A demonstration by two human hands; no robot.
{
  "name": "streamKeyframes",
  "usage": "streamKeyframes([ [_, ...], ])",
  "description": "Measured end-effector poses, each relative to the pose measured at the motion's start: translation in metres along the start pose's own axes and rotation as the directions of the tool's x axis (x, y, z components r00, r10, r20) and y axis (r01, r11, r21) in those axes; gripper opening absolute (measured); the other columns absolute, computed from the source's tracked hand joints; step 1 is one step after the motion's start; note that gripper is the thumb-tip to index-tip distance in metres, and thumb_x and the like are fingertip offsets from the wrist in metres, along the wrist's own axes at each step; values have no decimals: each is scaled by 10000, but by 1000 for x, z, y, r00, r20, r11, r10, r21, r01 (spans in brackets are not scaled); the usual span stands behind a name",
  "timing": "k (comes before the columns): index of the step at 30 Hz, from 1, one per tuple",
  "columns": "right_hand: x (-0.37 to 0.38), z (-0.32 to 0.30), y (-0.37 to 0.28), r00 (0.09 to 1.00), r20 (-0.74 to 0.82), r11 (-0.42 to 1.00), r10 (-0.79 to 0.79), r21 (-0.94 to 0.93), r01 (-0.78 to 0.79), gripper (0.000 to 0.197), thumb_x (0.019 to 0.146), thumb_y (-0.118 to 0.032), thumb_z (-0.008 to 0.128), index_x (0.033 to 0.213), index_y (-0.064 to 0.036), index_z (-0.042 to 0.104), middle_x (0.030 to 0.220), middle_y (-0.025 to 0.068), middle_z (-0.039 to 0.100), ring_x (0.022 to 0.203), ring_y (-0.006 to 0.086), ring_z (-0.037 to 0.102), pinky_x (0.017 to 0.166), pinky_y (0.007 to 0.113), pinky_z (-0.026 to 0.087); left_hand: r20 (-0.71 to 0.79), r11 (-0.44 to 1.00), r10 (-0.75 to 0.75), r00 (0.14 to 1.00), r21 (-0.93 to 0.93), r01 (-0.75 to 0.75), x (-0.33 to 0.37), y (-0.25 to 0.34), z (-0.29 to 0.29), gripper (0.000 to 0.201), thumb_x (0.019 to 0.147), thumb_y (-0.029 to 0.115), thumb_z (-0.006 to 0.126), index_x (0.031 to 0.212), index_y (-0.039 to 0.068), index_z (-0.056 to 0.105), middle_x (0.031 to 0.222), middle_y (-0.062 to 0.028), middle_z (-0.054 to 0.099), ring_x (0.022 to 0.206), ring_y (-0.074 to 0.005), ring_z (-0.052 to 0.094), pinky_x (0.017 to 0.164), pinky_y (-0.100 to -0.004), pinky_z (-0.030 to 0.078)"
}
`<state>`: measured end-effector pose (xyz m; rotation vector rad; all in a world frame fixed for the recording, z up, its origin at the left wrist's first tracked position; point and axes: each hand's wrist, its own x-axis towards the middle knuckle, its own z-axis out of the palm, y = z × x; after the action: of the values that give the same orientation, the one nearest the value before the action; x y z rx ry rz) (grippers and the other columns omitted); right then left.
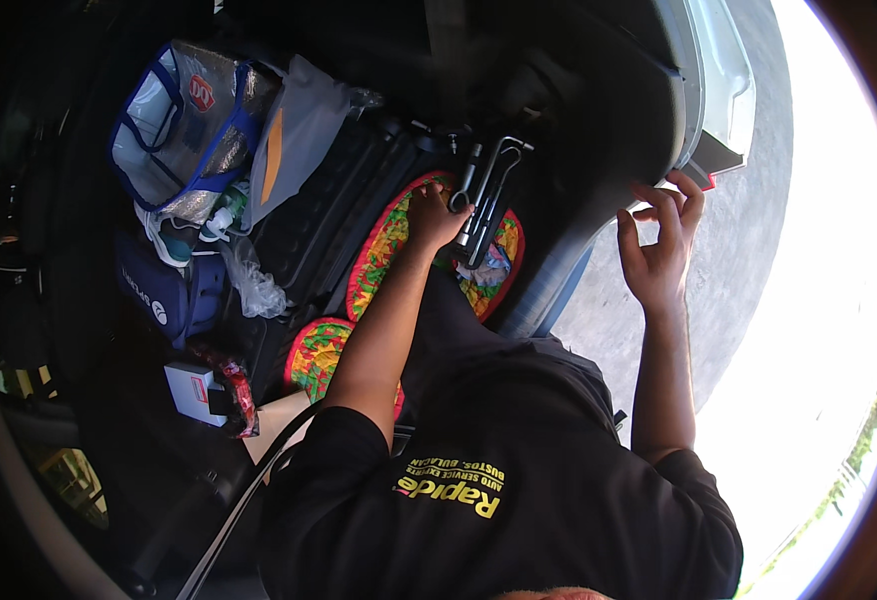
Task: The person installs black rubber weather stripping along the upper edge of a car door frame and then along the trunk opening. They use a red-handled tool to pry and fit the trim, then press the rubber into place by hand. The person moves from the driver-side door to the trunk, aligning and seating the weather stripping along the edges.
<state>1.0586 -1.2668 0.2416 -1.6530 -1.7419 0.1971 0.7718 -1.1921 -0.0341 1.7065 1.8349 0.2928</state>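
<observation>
My left hand (435,217) reaches into the back of a car, its fingers closed at a ring-ended metal tool (460,203). Beside it is a bent, L-shaped metal bar (488,182) in a bundle of long tools; whether my fingers also grip that bar I cannot tell. Beneath lies a padded mat (371,262) with a red, yellow and green pattern and red trim. My right hand (662,250) is raised at the edge of the car's opening, thumb and fingers apart and partly bent. Nothing shows in it, and its fingertips are close to the pale bodywork (711,85).
To the left stand a silver-and-blue insulated bag (227,150), a grey pouch (304,125) with an orange strip, a dark blue bag (169,295) and crumpled clear plastic (254,280). A small light-coloured box (193,392) lies nearer. Sunlit concrete (609,290) is outside on the right.
</observation>
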Motion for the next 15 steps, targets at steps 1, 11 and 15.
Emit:
streamKeyframes([
  [1,-3,-2,1,1000,9,1000,-8,-26,8,373,849,47,750,1208,-36,689,1469,188,465,1086,261,683,835,377,608,66,995,0,998,103,-7,1,3,13,1014,778,603,883,1489,-1,486,1432,-250,555,1326,-431,574,1062,-566,516],
  [11,-70,-36,24,980,132,980,147,-152,-127,430,833,51,750,1245,-52,683,1535,205,474,1155,314,673,838,392,611,86,890,-330,940,359,280,-20,45,101,1247,740,465,941,1641,6,211,1618,-200,332,1477,-391,411,1082,-570,511],
  [15,-85,-37,36,962,161,972,220,-123,-202,414,844,44,752,1236,-67,679,1520,209,481,1154,312,689,850,394,620,86,940,-238,967,272,207,-16,26,102,951,792,368,897,1526,35,392,1441,-188,479,1351,-378,540,1003,-544,566],
])
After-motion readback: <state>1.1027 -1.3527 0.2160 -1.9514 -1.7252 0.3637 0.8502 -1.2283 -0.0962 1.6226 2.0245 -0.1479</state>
